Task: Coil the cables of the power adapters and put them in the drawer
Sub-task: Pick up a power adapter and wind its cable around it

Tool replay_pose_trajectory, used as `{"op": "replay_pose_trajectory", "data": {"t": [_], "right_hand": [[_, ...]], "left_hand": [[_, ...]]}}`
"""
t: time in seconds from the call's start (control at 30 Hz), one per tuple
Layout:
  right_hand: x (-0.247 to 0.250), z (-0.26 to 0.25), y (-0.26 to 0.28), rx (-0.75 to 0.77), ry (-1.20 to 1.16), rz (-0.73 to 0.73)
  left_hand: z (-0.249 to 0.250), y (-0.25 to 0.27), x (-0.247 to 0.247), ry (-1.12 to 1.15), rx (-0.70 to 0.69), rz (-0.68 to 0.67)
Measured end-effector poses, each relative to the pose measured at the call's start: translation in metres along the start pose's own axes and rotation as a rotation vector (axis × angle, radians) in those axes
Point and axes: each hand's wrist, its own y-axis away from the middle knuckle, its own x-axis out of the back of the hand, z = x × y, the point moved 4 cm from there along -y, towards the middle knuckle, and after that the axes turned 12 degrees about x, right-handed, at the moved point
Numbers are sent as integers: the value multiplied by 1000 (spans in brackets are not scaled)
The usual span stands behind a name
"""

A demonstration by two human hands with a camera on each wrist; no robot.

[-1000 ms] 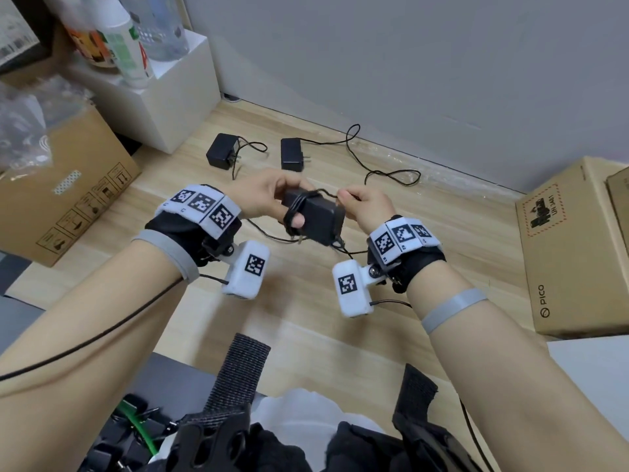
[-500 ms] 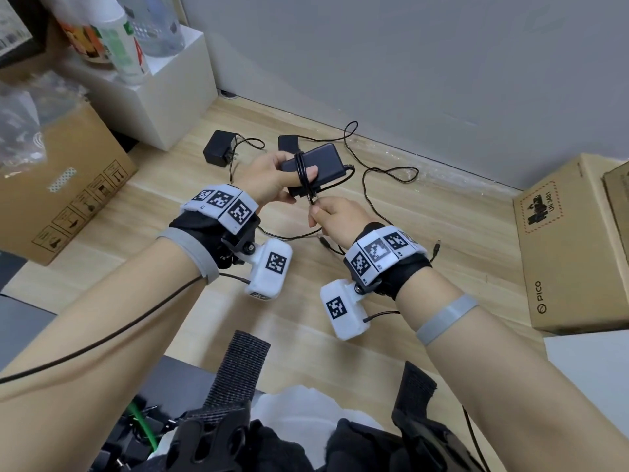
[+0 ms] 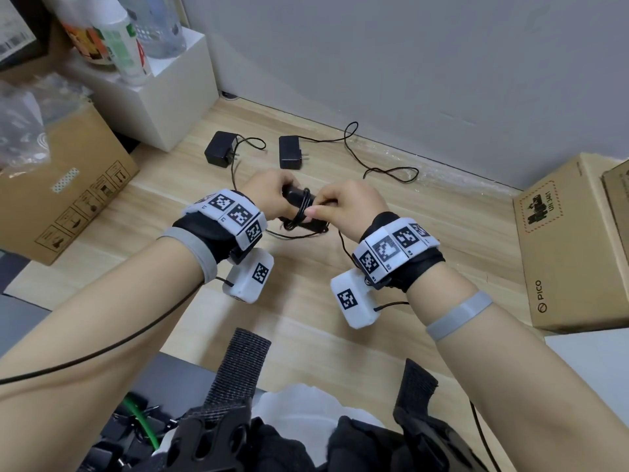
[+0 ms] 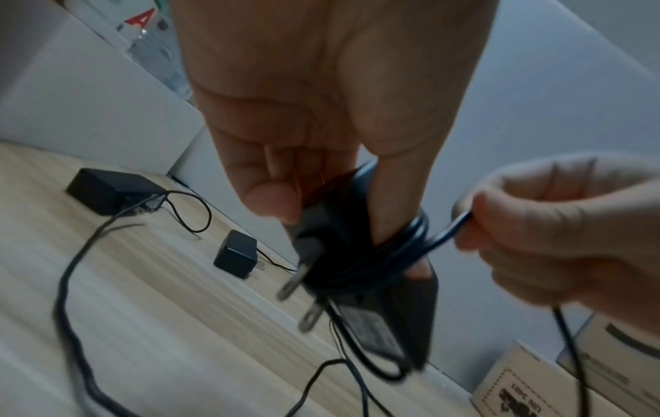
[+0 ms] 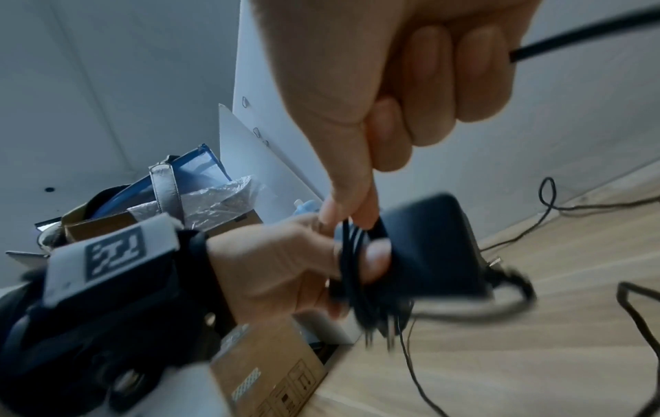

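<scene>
Both hands (image 3: 299,202) wrap cable (image 3: 301,211) round adapter (image 3: 293,196).

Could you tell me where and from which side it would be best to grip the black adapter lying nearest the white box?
Probably across the two long flat sides of the adapter, coming from above. It lies flat on the wooden table; its prongs and cable leave at the right end, so keep fingers toward the left, bare end.

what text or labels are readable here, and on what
"PICO": side of the brown cardboard box on the right.
"UN 3481": red dashed label on that box's top.
Large red "A": plastic bottle on the white cabinet.
Label on the held black power adapter: too blurred to read.
Wrist bands: square code markers, no words.
</scene>
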Motion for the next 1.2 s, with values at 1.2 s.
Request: {"op": "replay_pose_trajectory", "data": {"t": [1.2], "right_hand": [[-14,-5,14,91,-172,-64]], "left_hand": [[1,10,12,562,-48,16]]}}
